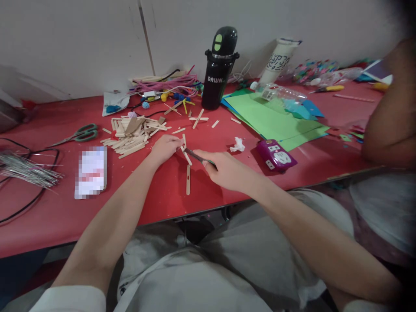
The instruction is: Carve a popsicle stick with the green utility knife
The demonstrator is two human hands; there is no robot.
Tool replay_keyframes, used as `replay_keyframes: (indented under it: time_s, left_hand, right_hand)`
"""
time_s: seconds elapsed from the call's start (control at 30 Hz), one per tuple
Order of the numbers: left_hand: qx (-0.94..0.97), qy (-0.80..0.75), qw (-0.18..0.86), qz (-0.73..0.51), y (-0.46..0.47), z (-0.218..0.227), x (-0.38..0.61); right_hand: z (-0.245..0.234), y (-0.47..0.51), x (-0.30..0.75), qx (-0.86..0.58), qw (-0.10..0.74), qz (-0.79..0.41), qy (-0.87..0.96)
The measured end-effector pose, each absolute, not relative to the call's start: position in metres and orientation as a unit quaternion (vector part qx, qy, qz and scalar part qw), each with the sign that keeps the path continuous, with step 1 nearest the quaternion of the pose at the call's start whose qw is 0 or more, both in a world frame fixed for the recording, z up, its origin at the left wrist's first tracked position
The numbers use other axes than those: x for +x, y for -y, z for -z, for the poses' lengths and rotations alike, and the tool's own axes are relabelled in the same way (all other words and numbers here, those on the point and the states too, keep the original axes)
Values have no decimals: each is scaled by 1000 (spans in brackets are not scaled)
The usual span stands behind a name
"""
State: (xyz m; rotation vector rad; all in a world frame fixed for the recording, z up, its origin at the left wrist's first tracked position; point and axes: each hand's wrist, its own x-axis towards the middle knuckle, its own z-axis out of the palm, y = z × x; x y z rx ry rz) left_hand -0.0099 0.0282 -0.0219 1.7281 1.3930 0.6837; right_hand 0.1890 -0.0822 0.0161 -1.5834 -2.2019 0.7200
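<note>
- The wooden stick (pixel 184 141) is pinched at its upper end by the fingertips of the left hand (pixel 165 148), and its lower end slants down onto the red bench (pixel 48 216), near the middle of the front edge
- The right hand (pixel 227 171) is clenched around a thin dark tool (pixel 198 156), whose tip lies across the stick just beside the left fingers
- A second stick (pixel 188 180) with a red mark lies flat just below them, pointing toward the front edge
- A loose pile of sticks (pixel 133 135) sits behind the left hand, with green-handled scissors (pixel 81 133) further toward the left end
- A blurred white card (pixel 91 171) lies near the front edge on the left, beside a bundle of silver wires (pixel 26 168) and a black cable (pixel 29 203)
- To the right of the hands are a crumpled white scrap (pixel 238 144) and a purple plug adapter (pixel 276 156); behind these are green paper sheets (pixel 273 121)
- A black flask (pixel 218 69) marked DAWN stands near the back edge, and a clear plastic bottle (pixel 281 93) lies on its side to its right
- The back edge meets a plain white wall (pixel 74 43)
- Another person's arm (pixel 390 117) rests at the right end
</note>
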Motion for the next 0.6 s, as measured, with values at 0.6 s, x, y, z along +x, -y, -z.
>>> replay_keyframes:
  time_s: [0.6]
  left_hand:
    - [718, -528, 366, -268, -25, 18, -11]
  right_hand:
    - [2, 82, 195, -522, 247, -290, 763]
